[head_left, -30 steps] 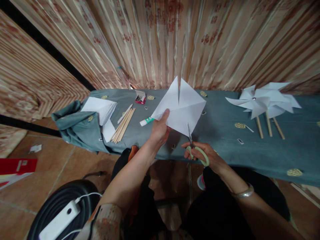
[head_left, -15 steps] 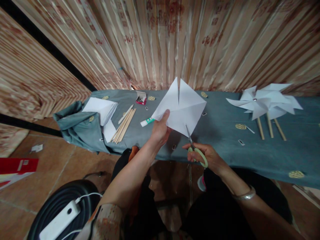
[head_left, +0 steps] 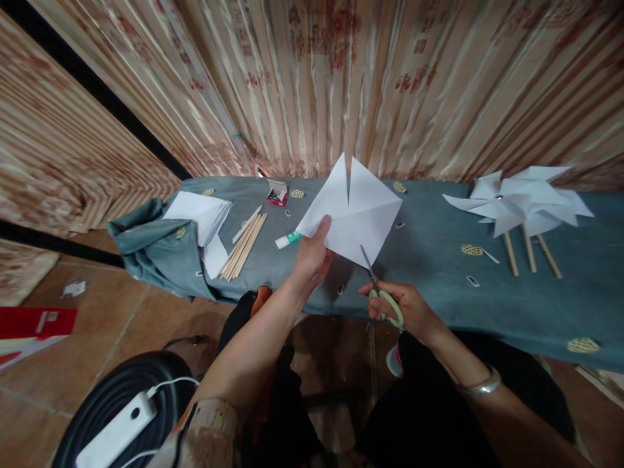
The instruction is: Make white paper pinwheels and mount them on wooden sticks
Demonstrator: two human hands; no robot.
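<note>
A square of white paper (head_left: 363, 224) is held up cornerwise, thumb on top, by my left hand (head_left: 314, 257) at its lower left edge. A slit runs inward from the paper's top corner, and a crease crosses its middle. My right hand (head_left: 409, 309) grips a pair of scissors (head_left: 387, 302) by the light green handles. Their blades lie at the paper's bottom corner, pointing up toward its centre. How far the blades are parted is hard to make out. A glue stick (head_left: 287, 240) lies just left of the paper, partly covered by it.
Wooden sticks (head_left: 244, 247) and a stack of white paper (head_left: 197, 213) are on the left of the cloth-covered table (head_left: 429, 260). Behind stands a small red box (head_left: 277, 194) of metal bits. Several paper pinwheels (head_left: 521, 198) on sticks lie at right. A curtain (head_left: 312, 84) hangs behind.
Both hands hold nearly the same place, with the scissors still at the paper's bottom corner. The whole view has shifted slightly.
</note>
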